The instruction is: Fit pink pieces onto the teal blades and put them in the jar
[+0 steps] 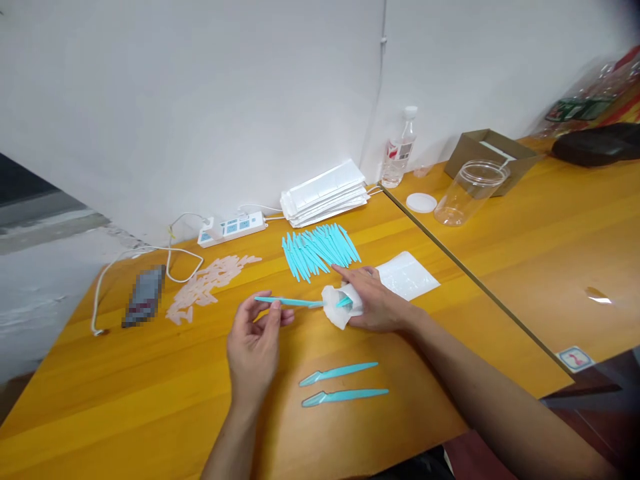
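Note:
My left hand (257, 333) pinches a turquoise eyebrow razor (287, 301) by its handle, its head end pointing right at the mouth of a white pouch (337, 310). Wrapped round that pouch is my right hand (375, 300), with turquoise razor ends showing inside the opening. Two more eyebrow razors (345, 397) lie side by side on the table in front of me. Just beyond my right hand is a spread pile of turquoise razors (320, 248). A flat white pouch (407, 275) rests to the right, partly behind my right hand.
Pale pink pieces (207, 283) lie scattered at the left, near a blurred dark object (144, 297) and a power strip (233, 228). White envelopes (325, 193) are stacked by the wall. A bottle (399, 150), clear jar (467, 193), white lid (421, 203) and cardboard box (487, 143) stand right.

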`<state>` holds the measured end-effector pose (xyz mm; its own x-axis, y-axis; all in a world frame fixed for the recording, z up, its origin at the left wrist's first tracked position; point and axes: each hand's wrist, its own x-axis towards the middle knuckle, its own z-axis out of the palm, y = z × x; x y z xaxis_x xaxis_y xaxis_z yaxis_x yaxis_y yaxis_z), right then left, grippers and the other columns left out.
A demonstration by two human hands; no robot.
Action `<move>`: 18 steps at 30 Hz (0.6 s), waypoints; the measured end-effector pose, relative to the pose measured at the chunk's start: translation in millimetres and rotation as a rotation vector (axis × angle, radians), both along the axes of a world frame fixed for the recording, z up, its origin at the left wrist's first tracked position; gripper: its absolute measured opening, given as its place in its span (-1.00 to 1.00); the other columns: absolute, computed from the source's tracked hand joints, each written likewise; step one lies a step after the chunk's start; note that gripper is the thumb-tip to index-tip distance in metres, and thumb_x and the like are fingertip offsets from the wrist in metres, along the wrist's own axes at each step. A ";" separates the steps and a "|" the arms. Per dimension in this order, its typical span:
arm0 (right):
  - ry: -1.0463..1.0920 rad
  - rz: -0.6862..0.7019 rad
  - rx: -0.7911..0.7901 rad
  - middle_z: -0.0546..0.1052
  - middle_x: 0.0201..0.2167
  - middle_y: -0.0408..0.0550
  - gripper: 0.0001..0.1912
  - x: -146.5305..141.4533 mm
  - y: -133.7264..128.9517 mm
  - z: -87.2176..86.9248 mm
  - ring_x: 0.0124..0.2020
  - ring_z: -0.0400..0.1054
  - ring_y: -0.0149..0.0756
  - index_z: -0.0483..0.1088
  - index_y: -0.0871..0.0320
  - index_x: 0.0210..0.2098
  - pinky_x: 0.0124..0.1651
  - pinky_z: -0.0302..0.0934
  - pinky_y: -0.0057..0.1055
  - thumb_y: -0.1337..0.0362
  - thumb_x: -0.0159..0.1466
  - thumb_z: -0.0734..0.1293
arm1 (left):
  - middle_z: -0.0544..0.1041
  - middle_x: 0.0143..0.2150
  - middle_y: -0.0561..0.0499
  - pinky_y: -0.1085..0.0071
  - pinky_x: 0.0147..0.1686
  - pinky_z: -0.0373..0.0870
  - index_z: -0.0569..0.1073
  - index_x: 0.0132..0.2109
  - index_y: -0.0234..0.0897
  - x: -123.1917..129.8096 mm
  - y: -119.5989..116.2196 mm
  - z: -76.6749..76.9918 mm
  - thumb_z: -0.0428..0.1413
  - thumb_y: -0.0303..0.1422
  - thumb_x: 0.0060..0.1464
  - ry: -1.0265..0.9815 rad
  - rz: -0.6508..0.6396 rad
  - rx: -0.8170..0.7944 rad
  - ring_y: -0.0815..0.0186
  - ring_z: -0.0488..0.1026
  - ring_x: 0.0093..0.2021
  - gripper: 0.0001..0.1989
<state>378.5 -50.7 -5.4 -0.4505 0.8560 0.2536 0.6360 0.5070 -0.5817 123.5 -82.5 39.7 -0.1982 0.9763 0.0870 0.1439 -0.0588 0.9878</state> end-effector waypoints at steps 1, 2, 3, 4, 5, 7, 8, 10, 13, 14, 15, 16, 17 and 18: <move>0.019 -0.001 0.006 0.42 0.12 0.19 0.02 -1.1 -0.4 0.1 0.14 0.27 0.06 -0.11 0.15 0.43 0.25 -0.11 0.01 0.14 0.12 0.44 | 0.55 -0.23 0.03 0.33 -0.22 0.58 0.37 0.03 -0.25 7.3 1.0 -6.9 0.23 -0.17 0.14 -0.040 0.008 -0.019 0.31 0.62 -0.32 -0.61; 0.036 -0.004 0.010 0.43 0.09 0.16 0.01 -2.2 -0.9 0.4 0.11 0.28 0.04 -0.11 0.13 0.42 0.24 -0.10 -0.01 0.14 0.12 0.44 | 0.56 -0.26 0.02 0.31 -0.20 0.57 0.36 0.04 -0.26 16.6 1.4 -14.1 0.21 -0.16 0.16 -0.066 0.004 -0.037 0.29 0.62 -0.31 -0.60; 0.052 -0.010 0.014 0.43 0.07 0.14 0.01 -3.3 -1.4 0.6 0.09 0.29 0.02 -0.10 0.12 0.42 0.23 -0.08 -0.02 0.15 0.11 0.44 | 0.57 -0.27 0.01 0.28 -0.17 0.57 0.35 0.05 -0.26 27.1 1.4 -21.0 0.18 -0.17 0.19 -0.067 -0.014 -0.050 0.28 0.62 -0.29 -0.62; 0.067 -0.018 0.016 0.44 0.04 0.11 0.01 -4.4 -2.0 0.9 0.07 0.29 0.00 -0.10 0.11 0.42 0.22 -0.06 -0.04 0.18 0.11 0.44 | 0.59 -0.26 -0.02 0.24 -0.12 0.55 0.38 0.05 -0.26 38.1 1.0 -27.0 0.14 -0.18 0.23 -0.030 -0.051 -0.047 0.26 0.61 -0.24 -0.67; 0.078 -0.024 0.016 0.44 0.02 0.09 0.00 -5.2 -2.4 1.2 0.05 0.30 -0.02 -0.10 0.10 0.42 0.20 -0.04 -0.06 0.21 0.11 0.44 | 0.59 -0.21 -0.06 0.21 -0.06 0.52 0.42 0.03 -0.25 48.6 0.5 -31.6 0.09 -0.20 0.27 0.051 -0.107 -0.024 0.24 0.59 -0.17 -0.72; 0.085 -0.025 0.010 0.45 -0.01 0.07 -0.02 -6.1 -3.0 1.3 0.01 0.30 -0.04 -0.11 0.09 0.43 0.17 -0.01 -0.07 0.22 0.13 0.42 | 0.57 -0.08 -0.12 0.14 0.05 0.43 0.53 -0.06 -0.23 63.6 -1.0 -35.4 0.03 -0.25 0.31 0.304 -0.248 0.073 0.19 0.52 -0.02 -0.77; 0.084 -0.025 0.007 0.45 0.00 0.08 -0.04 -6.1 -3.0 1.3 0.00 0.31 -0.04 -0.11 0.09 0.43 0.16 0.00 -0.07 0.21 0.15 0.41 | 0.54 -0.04 -0.13 0.12 0.08 0.38 0.56 -0.08 -0.21 66.7 -2.3 -34.7 0.02 -0.28 0.32 0.439 -0.304 0.126 0.16 0.47 0.02 -0.76; 0.071 -0.021 -0.002 0.44 0.03 0.12 -0.06 -5.2 -2.5 1.1 0.02 0.31 -0.01 -0.10 0.09 0.43 0.15 0.00 -0.06 0.17 0.17 0.41 | 0.50 -0.04 -0.14 0.13 0.06 0.36 0.58 -0.03 -0.18 62.8 -7.2 -29.5 0.01 -0.30 0.31 0.629 -0.351 0.183 0.15 0.43 0.02 -0.74; 0.047 -0.001 -0.017 0.42 0.10 0.16 -0.01 -3.1 -1.0 1.0 0.11 0.29 0.03 -0.11 0.12 0.43 0.21 -0.07 -0.02 0.21 0.12 0.42 | 0.51 -0.16 -0.06 0.28 -0.11 0.41 0.57 0.01 -0.14 44.3 -20.5 -19.5 0.04 -0.27 0.30 0.744 -0.448 0.124 0.24 0.48 -0.15 -0.74; 0.035 0.012 -0.021 0.41 0.12 0.16 0.02 -2.5 -0.6 1.0 0.14 0.27 0.04 -0.12 0.12 0.43 0.23 -0.11 -0.01 0.23 0.09 0.42 | 0.52 -0.20 -0.04 0.31 -0.16 0.42 0.59 -0.03 -0.12 39.6 -25.4 -17.4 0.08 -0.27 0.27 0.791 -0.527 0.107 0.25 0.48 -0.19 -0.78; 0.023 0.021 -0.022 0.40 0.15 0.17 0.03 -2.2 -0.3 1.0 0.17 0.26 0.05 -0.13 0.12 0.43 0.25 -0.14 0.01 0.26 0.08 0.41 | 0.54 -0.21 -0.02 0.32 -0.20 0.41 0.60 -0.10 -0.10 37.1 -29.7 -16.4 0.13 -0.28 0.23 0.851 -0.615 0.102 0.25 0.49 -0.21 -0.83; 0.012 0.025 -0.021 0.39 0.17 0.18 0.04 -2.1 -0.1 0.9 0.20 0.24 0.06 -0.14 0.12 0.43 0.26 -0.17 0.02 0.27 0.07 0.41 | 0.55 -0.22 -0.01 0.32 -0.21 0.41 0.62 -0.17 -0.10 36.7 -33.0 -16.4 0.17 -0.30 0.19 0.915 -0.694 0.111 0.24 0.49 -0.22 -0.87; 0.003 0.028 -0.024 0.39 0.18 0.19 0.04 -2.0 -0.2 0.9 0.22 0.23 0.07 -0.14 0.12 0.43 0.27 -0.18 0.03 0.28 0.06 0.40 | 0.56 -0.22 -0.01 0.31 -0.21 0.41 0.62 -0.23 -0.12 38.0 -35.0 -17.1 0.18 -0.33 0.17 0.972 -0.754 0.130 0.22 0.49 -0.20 -0.90; -0.003 0.029 -0.028 0.39 0.18 0.19 0.03 -2.1 -0.5 0.8 0.22 0.23 0.08 -0.15 0.11 0.44 0.27 -0.18 0.03 0.29 0.07 0.39 | 0.56 -0.22 -0.02 0.30 -0.20 0.42 0.61 -0.27 -0.15 40.0 -35.8 -18.3 0.18 -0.37 0.16 1.014 -0.787 0.152 0.20 0.49 -0.18 -0.90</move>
<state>376.4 -51.2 -4.6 -0.4755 0.8496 0.2284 0.6232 0.5085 -0.5941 163.5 -118.3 21.3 0.6417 0.7667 -0.0208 0.6964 -0.5711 0.4345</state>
